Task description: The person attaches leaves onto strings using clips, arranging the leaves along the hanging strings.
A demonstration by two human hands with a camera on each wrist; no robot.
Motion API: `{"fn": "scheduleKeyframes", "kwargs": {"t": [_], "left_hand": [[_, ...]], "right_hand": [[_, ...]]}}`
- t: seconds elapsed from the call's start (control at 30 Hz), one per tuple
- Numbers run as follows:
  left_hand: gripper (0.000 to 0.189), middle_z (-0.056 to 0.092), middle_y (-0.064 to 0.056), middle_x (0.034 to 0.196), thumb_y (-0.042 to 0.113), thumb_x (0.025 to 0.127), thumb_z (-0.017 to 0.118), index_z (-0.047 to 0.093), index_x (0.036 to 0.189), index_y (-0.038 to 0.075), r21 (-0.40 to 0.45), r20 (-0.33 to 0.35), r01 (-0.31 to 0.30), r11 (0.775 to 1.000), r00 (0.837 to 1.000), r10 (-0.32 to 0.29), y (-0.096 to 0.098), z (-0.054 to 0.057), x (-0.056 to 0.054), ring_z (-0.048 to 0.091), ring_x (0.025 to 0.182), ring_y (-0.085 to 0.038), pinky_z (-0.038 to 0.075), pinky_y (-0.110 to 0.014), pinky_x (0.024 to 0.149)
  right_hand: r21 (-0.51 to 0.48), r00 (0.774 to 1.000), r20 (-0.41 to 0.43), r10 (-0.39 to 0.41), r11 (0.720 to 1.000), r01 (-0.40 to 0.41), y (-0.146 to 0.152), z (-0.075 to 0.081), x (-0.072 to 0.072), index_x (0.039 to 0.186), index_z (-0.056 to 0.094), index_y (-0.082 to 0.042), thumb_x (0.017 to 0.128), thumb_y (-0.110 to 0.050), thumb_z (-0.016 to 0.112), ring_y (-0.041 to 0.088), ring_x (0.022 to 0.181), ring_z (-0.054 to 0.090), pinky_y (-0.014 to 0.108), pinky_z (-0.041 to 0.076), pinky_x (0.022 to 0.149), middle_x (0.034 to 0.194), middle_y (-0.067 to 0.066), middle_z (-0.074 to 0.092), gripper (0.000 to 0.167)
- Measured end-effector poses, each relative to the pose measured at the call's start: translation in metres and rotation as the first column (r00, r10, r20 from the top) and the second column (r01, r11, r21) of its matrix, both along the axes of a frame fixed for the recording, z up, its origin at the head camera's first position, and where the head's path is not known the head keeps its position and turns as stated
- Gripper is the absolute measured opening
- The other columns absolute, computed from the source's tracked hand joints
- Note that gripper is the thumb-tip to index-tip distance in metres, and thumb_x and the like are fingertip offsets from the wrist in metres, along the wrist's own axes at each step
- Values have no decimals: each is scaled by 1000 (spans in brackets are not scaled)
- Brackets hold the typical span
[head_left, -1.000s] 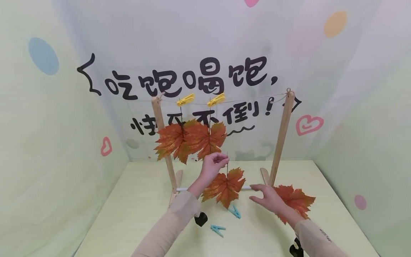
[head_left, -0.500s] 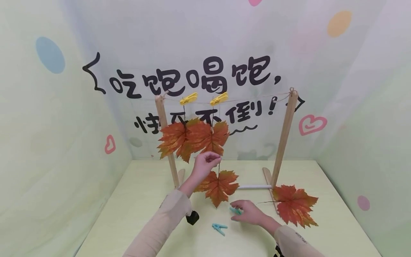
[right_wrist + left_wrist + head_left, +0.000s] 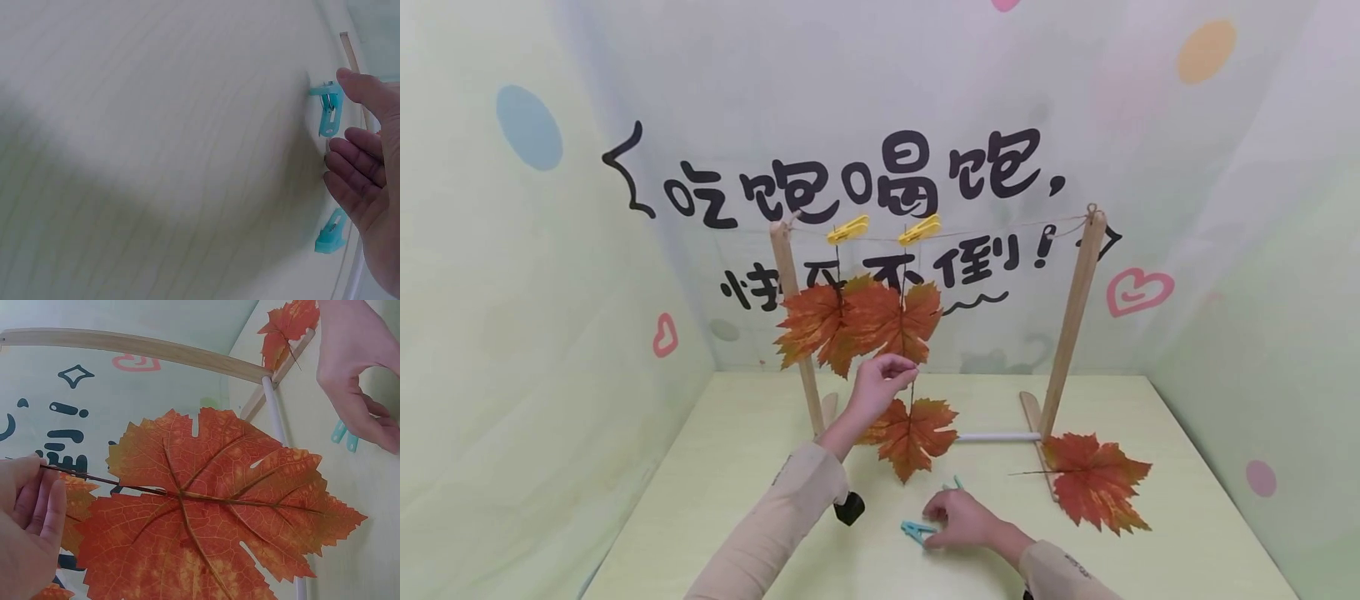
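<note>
My left hand (image 3: 880,387) pinches the thin stem of an orange-red artificial maple leaf (image 3: 916,433), which hangs below the fingers; the left wrist view shows this leaf (image 3: 187,500) broadside. Low over the table, my right hand (image 3: 966,521) reaches around a teal clothespin (image 3: 913,530). In the right wrist view that clothespin (image 3: 331,112) lies between the spread thumb and fingers, not visibly gripped. A second teal clothespin (image 3: 955,483) shows just behind the right hand. Two yellow clothespins (image 3: 847,229) hold two more maple leaves (image 3: 895,321) on a string.
Wooden posts (image 3: 1075,321) carry the string (image 3: 1000,229), and a white rod (image 3: 1000,437) joins them low down. Another maple leaf (image 3: 1097,482) lies at the right post's foot, its stem pointing left. Printed fabric walls surround the pale table (image 3: 700,500).
My right hand has come left and down from beside the right post, passing the farther teal clothespin to the nearer one. My left hand, still holding the leaf's stem, has shifted slightly left.
</note>
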State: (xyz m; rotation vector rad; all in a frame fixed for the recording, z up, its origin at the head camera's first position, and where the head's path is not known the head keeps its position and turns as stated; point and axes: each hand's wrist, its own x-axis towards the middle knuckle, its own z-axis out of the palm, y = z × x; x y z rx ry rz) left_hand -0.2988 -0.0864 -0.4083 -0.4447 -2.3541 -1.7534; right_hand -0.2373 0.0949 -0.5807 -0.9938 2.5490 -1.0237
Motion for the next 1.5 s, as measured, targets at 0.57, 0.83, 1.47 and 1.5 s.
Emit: {"fn": "scheduleKeyframes", "kwargs": {"t": [0.57,0.83,1.47,1.5], "left_hand": [[17,65,-17,86,8,84,64,66,94,-5,95,-21,9,995,1000,-7,16,3,0,60,80,-38,54,-37,69],[18,67,-16,91,8,82,66,66,96,-3,70,-41,0,998,999,3,27,6,1,62,78,-21,54,-28,68],[20,66,-17,92,9,84,64,64,99,-5,103,-28,79,992,997,-76,40,25,-2,63,82,-30,53,-25,71],[21,66,-18,92,8,84,63,63,99,-6,104,-28,84,991,996,-82,41,27,-2,63,82,-30,53,-25,71]], "right_hand": [[88,981,-184,59,995,-43,-1,-7,0,71,64,-11,63,-21,76,-4,56,37,12,35,51,60,-14,44,17],[97,988,-152,35,995,-20,12,2,2,80,67,-9,67,-21,74,-1,65,41,16,40,61,70,-14,52,19],[29,947,-317,57,998,-51,49,116,-13,91,67,-8,77,-18,71,8,75,56,23,51,67,85,0,64,18],[20,938,-341,62,998,-58,52,123,-14,90,67,-8,77,-17,71,7,75,56,23,51,66,85,-1,64,17]]}}
